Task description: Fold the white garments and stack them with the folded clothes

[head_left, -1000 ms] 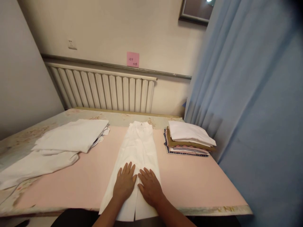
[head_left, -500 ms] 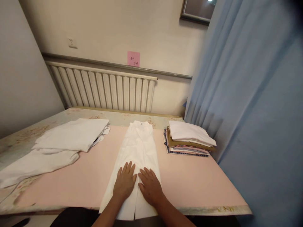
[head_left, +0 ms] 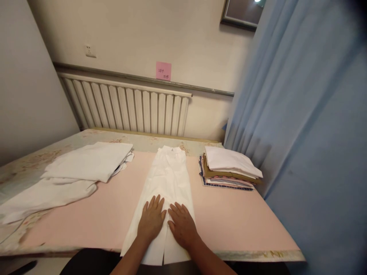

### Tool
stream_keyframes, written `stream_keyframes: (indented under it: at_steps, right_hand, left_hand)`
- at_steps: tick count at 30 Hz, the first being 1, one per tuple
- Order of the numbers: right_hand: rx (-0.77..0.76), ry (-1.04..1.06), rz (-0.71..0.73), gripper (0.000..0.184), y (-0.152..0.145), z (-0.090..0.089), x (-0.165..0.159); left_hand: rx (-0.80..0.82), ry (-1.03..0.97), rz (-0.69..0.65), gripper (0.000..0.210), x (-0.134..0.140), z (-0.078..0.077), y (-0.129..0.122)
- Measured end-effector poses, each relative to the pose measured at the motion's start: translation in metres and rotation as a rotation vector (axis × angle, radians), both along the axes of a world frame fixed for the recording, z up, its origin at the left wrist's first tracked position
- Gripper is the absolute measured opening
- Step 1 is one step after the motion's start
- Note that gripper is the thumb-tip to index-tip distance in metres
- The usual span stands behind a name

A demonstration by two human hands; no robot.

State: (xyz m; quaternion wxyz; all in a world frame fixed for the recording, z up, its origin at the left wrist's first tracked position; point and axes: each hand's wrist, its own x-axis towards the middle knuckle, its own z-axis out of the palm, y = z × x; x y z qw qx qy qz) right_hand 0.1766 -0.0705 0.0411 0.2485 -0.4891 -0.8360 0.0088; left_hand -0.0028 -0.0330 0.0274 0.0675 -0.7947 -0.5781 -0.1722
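A pair of white trousers (head_left: 169,172) lies lengthwise on a pink sheet (head_left: 229,217), waistband at the far end and leg ends hanging slightly over the near edge. My left hand (head_left: 151,217) rests flat on the left leg, fingers stretched out and pointing away from me. Beside it, my right hand (head_left: 183,225) lies flat on the right leg with its fingers extended. Neither hand grips the cloth. A narrow gap runs between the two trouser legs, below my hands.
White garments (head_left: 88,162) lie loosely heaped at the left. On the right sits a stack of folded clothes (head_left: 232,162). A blue curtain (head_left: 309,133) hangs along the right side. Behind the table stand a radiator (head_left: 129,107) and the wall, with a pink note (head_left: 163,71) on it.
Both hands stay flat in the same place on the trousers. The view has shifted very slightly; nothing else has visibly moved.
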Motion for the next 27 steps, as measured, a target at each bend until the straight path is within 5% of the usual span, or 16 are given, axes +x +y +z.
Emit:
stream_keyframes:
  at_steps: [27]
  right_hand:
    - [0.0, -0.01, -0.013, 0.039, -0.0008, 0.0014, 0.0006]
  left_hand:
    - [-0.024, 0.008, 0.002, 0.05, 0.0003, 0.0007, 0.0004]
